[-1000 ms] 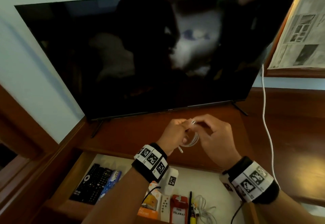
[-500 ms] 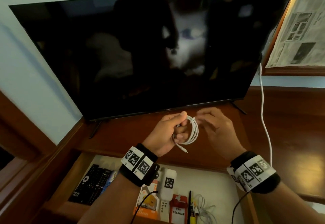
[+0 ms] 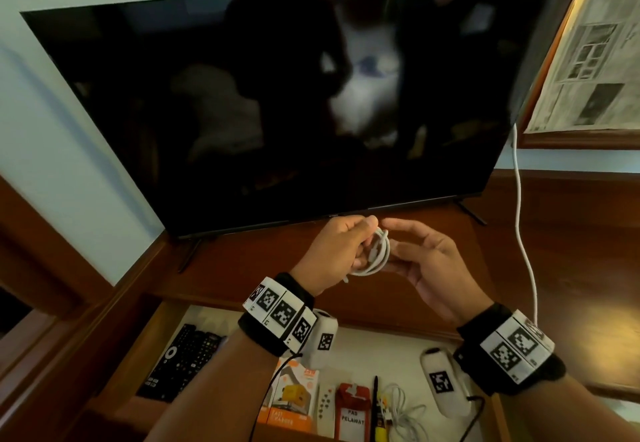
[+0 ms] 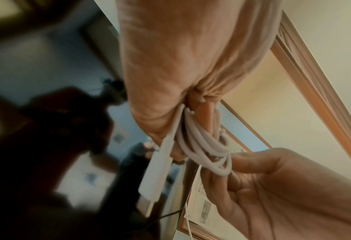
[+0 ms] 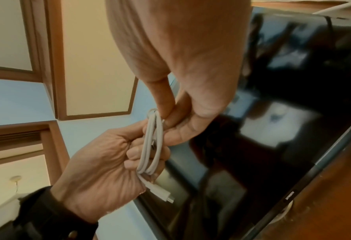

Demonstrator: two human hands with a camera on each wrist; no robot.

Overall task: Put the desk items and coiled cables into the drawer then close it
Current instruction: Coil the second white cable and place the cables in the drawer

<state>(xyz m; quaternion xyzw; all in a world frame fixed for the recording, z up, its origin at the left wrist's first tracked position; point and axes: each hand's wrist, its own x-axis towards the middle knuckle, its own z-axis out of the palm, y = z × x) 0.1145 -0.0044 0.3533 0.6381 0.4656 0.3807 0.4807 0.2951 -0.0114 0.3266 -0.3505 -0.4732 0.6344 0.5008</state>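
Note:
A coiled white cable is held above the wooden desk top, just in front of the TV. My left hand grips the coil in its curled fingers; in the left wrist view the coil hangs from the fist with a white plug sticking out. My right hand faces it from the right, and thumb and fingers lightly pinch the coil's free end. In the right wrist view the coil sits between both hands. Below the wrists the drawer stands open.
The drawer holds black remotes, an orange box, a small white remote, a red tag, a pen and a loose white cable. A large dark TV stands behind. A white cord hangs at right.
A second ago both hands worked the cable together. Half a second ago my right hand had drawn off; now it is back at the coil's end. My left hand has kept hold throughout.

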